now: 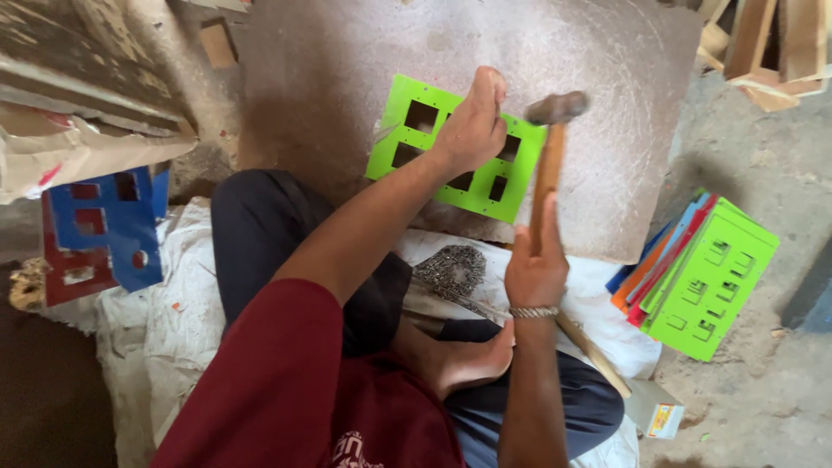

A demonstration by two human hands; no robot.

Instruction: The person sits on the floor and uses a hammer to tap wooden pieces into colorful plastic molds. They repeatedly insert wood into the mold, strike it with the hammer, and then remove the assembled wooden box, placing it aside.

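Looking down from the head camera, I see my left hand (472, 130) pressed on a green panel (457, 149) at upper centre of the frame. Its fingers are curled and pinched together at the tip, but whatever they pinch is too small for me to tell. The panel lies flat on a grey slab (607, 130). Its long axis runs from upper left to lower right, and square holes are cut through it.

My right hand (536, 264) is clenched round the wooden handle of a hammer (548, 165), just right of centre. The hammer stands nearly upright in the frame, its handle running up from my fist, tilted slightly right. Its dark metal head is at the top, lying crosswise, level with my left knuckles and just beside them. The head is a little blurred. A metal bracelet (533, 311) sits on my right wrist.

Below the slab, a heap of small nails (451, 269) rests on white cloth (165, 329) near my knee. At right centre, a stack of coloured panels (702, 273) leans on the ground, a green one on top. At left, blue and red panels (104, 234) lie together.
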